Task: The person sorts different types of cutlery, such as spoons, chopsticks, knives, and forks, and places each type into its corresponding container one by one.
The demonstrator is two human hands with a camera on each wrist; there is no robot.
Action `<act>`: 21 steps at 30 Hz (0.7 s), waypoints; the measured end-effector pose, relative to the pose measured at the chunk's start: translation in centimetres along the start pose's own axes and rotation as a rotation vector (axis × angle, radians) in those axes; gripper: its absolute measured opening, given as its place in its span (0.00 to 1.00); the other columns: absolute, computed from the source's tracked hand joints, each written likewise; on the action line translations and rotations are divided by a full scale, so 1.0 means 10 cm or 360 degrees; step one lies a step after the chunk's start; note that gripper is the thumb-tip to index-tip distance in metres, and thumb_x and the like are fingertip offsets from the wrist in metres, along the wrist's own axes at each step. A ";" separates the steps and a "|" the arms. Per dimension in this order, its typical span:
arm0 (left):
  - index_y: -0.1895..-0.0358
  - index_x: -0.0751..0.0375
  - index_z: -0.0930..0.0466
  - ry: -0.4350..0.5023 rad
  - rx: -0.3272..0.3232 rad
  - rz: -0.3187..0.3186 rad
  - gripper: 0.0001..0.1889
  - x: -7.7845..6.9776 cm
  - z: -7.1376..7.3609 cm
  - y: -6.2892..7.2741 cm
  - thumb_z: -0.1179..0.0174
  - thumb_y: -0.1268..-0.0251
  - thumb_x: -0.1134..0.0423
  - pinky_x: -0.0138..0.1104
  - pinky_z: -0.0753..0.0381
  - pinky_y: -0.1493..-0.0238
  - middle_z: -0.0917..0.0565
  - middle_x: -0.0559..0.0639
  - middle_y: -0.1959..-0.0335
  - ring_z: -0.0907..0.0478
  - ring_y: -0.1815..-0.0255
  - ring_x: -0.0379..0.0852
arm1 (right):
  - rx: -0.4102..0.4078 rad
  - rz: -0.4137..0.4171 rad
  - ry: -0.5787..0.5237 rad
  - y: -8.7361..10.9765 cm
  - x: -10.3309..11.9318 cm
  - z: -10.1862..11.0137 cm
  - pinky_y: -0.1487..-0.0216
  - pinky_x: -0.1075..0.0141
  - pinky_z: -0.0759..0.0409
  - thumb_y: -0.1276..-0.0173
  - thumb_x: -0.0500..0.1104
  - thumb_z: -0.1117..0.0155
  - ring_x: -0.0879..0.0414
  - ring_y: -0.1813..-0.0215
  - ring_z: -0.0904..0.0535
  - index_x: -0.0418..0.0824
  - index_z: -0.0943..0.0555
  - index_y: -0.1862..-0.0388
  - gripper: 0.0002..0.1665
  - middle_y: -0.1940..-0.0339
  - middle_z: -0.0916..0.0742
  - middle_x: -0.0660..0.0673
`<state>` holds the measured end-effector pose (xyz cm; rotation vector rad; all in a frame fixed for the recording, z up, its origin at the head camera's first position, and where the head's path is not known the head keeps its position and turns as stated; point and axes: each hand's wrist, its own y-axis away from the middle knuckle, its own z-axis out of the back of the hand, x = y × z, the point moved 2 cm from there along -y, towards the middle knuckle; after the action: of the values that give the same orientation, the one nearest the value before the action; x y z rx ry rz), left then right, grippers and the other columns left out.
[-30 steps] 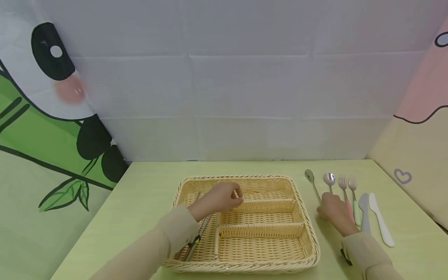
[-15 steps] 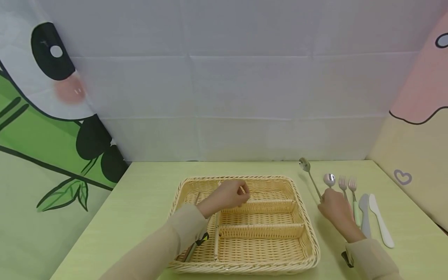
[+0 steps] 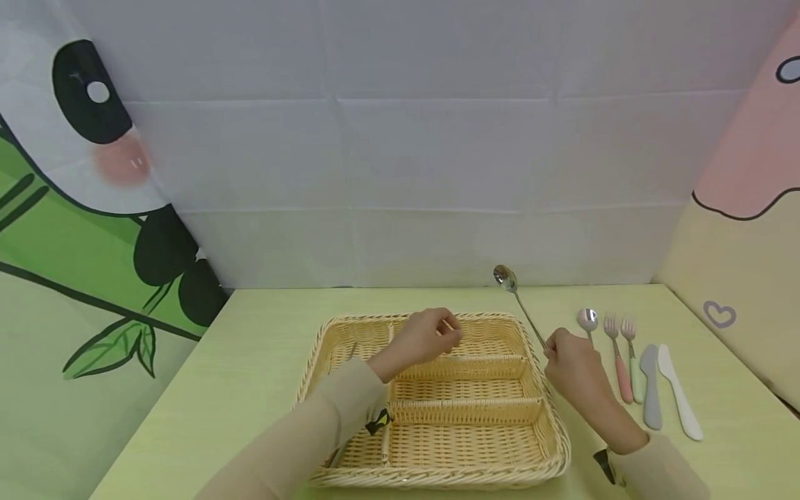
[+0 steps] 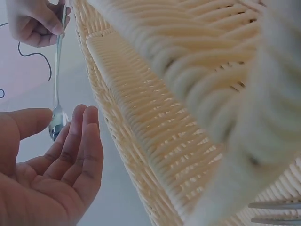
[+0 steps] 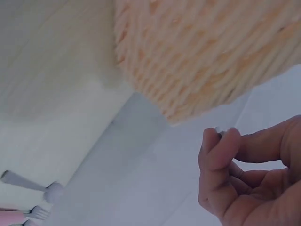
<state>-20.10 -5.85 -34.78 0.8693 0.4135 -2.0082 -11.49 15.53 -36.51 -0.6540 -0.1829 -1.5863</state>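
Observation:
My right hand (image 3: 578, 368) pinches a long-handled metal spoon (image 3: 527, 316) by the end of its handle, just off the right rim of the wicker basket (image 3: 462, 479). Its bowl points up and to the left, beyond the basket's back right corner. Over the back compartments hovers my left hand (image 3: 431, 335), holding nothing; in the left wrist view its thumb and loosely bent fingers (image 4: 91, 150) are apart. There the spoon's bowl (image 4: 58, 123) shows behind them. Slim sticks (image 3: 340, 451), partly hidden by my left arm, lie in the basket's left compartment.
Right of the basket, a shorter spoon (image 3: 587, 319), a pink-handled fork (image 3: 619, 361), a green-handled fork (image 3: 634, 361), a grey knife (image 3: 651, 389) and a white knife (image 3: 681, 396) lie in a row on the table (image 3: 175, 417). Wicker dividers (image 3: 465, 411) split the basket.
My right hand has lifted the long spoon off the table and carried it left toward the basket. My left hand has shifted right and slightly back above the basket.

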 end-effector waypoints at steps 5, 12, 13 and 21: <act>0.60 0.54 0.23 0.0054 -0.0026 -0.0024 0.09 -0.03 -0.01 -0.04 0.48 0.33 0.55 0.33 0.27 0.75 0.18 0.51 0.67 0.22 0.71 0.41 | -0.0030 0.0058 0.0009 0.06 0.19 0.01 0.82 0.67 0.35 0.39 0.30 0.45 0.57 0.82 0.32 0.29 0.26 0.71 0.03 0.77 0.19 0.39; 0.56 0.55 0.21 0.0167 -0.0022 -0.0033 0.13 -0.06 -0.04 -0.08 0.49 0.33 0.52 0.34 0.22 0.66 0.17 0.50 0.64 0.21 0.66 0.40 | 0.0021 0.0118 -0.0038 0.14 0.40 -0.03 0.82 0.70 0.34 0.39 0.30 0.43 0.59 0.81 0.31 0.31 0.26 0.70 0.02 0.77 0.20 0.43; 0.55 0.56 0.22 0.0206 -0.0016 -0.0026 0.14 -0.06 -0.04 -0.08 0.49 0.33 0.52 0.35 0.22 0.65 0.16 0.50 0.63 0.20 0.66 0.41 | 0.0031 0.0120 -0.0043 0.15 0.43 -0.04 0.82 0.70 0.35 0.38 0.30 0.43 0.59 0.81 0.31 0.31 0.26 0.70 0.02 0.77 0.20 0.43; 0.55 0.62 0.21 0.0555 0.0008 0.0009 0.14 -0.11 -0.06 -0.09 0.48 0.33 0.55 0.38 0.21 0.54 0.15 0.54 0.60 0.18 0.56 0.52 | 0.0112 0.0120 -0.0114 0.21 0.59 -0.08 0.82 0.71 0.35 0.39 0.29 0.43 0.59 0.80 0.32 0.33 0.26 0.71 0.03 0.78 0.20 0.44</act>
<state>-20.20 -4.36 -34.50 1.2277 0.5988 -1.8535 -9.68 9.74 -34.73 -0.6561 -0.2631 -1.4788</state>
